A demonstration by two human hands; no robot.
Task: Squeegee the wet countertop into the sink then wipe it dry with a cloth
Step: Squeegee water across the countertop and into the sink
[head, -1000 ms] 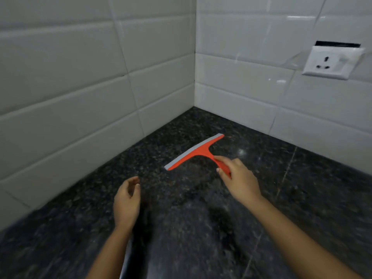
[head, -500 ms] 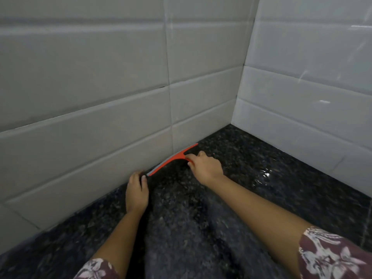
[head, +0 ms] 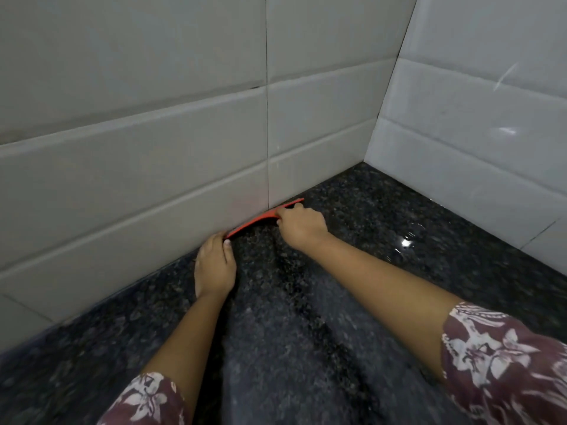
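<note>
Sleeves (head: 506, 363), floral, sit at the bottom edge, with both forearms stretched out over the dark speckled countertop (head: 306, 348). Left hand (head: 214, 265) rests on the stone, fingers fairly straight, tips at the blade's left end and not wrapped round it. Right hand (head: 302, 225) is curled tight over the handle of the orange squeegee (head: 260, 217); the handle itself is hidden. The blade lies along the foot of the left tiled wall (head: 153, 179), touching it. Step looks like the squeegee stage, at the start of a stroke from the back edge. Next move probably needs a firm, even pull toward the body with the blade kept flat. Sink and cloth are out of view. Wet glare (head: 406, 242) shows to the right, near the corner.
</note>
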